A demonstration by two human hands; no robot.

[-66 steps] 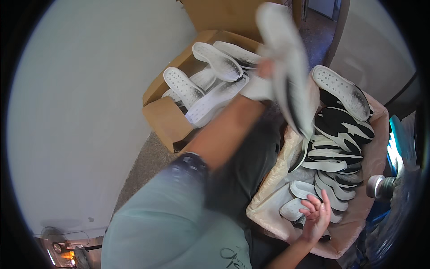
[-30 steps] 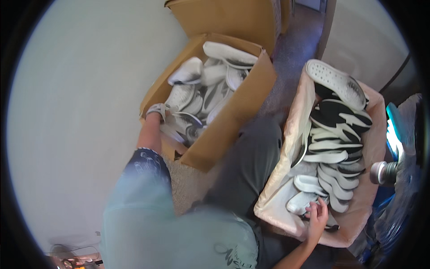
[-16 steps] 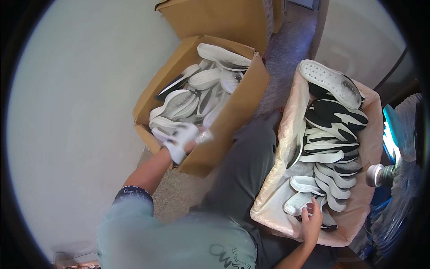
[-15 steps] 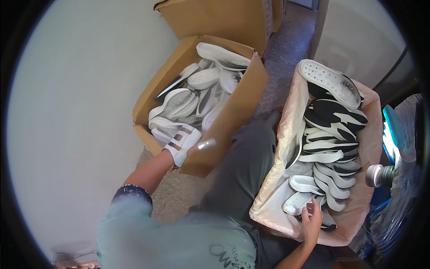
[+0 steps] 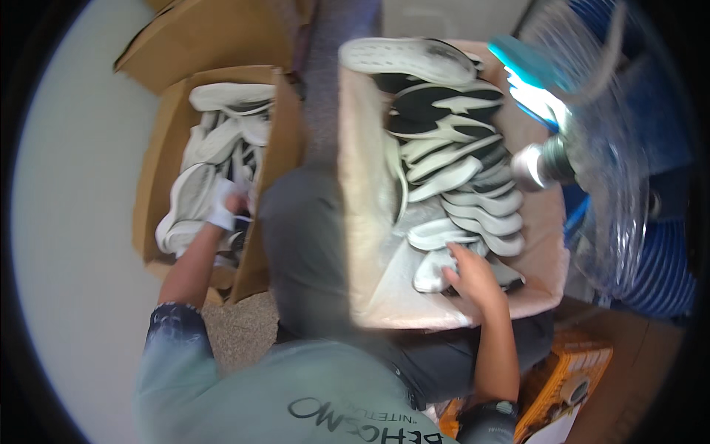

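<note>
My left hand (image 5: 228,203), in a white covering that leaves part of the fingers bare, is down inside a cardboard box (image 5: 275,177) among white and grey shoe soles (image 5: 194,194). Blur hides its fingers and whether they grip anything. On the right, a bin with a pale pink lining (image 5: 543,222) holds rows of white-and-black shoe soles (image 5: 484,211). My bare right hand (image 5: 475,275) reaches over the bin's near end. Its thumb and forefinger are apart, close to a white sole (image 5: 430,271); contact is unclear.
Behind the first box rises another cardboard piece (image 5: 211,44). A lit lamp (image 5: 536,96), a round metal-ended fitting (image 5: 534,166) and blue ribbed hose (image 5: 654,259) crowd the right side. An orange crate (image 5: 566,377) stands at the lower right, and my knee (image 5: 307,237) is between box and bin.
The view has swung right, so box and bin appear farther left. My left hand has gone deeper among the soles in the box. My right hand stays beside the same white sole.
</note>
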